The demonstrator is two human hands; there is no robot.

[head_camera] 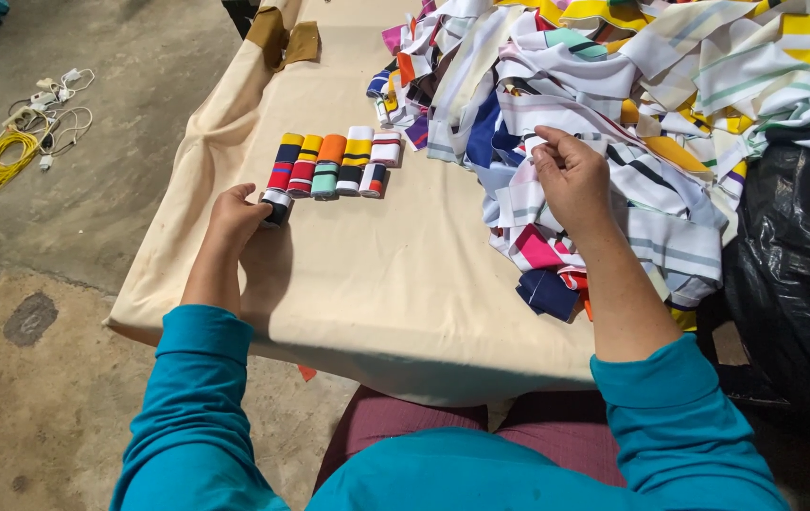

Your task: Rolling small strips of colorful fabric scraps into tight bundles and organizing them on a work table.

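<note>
Though half-hidden, roll (276, 205) under left hand (235, 218)

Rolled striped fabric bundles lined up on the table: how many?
6: five rolled striped fabric bundles side by side on the cream tablecloth, one black-and-white roll at the left hand. More may hide in the pile.

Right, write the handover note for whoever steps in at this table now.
Left hand: closed on a black-and-white fabric roll at the near-left end of the rows.
Right hand: pinching a white striped strip at the edge of the fabric pile.
Done: rolled strips stand side by side in two rows on the beige table cover.
Left: the pile of loose striped strips covers the table's right half, unrolled. A black plastic bag sits to the right.
</note>
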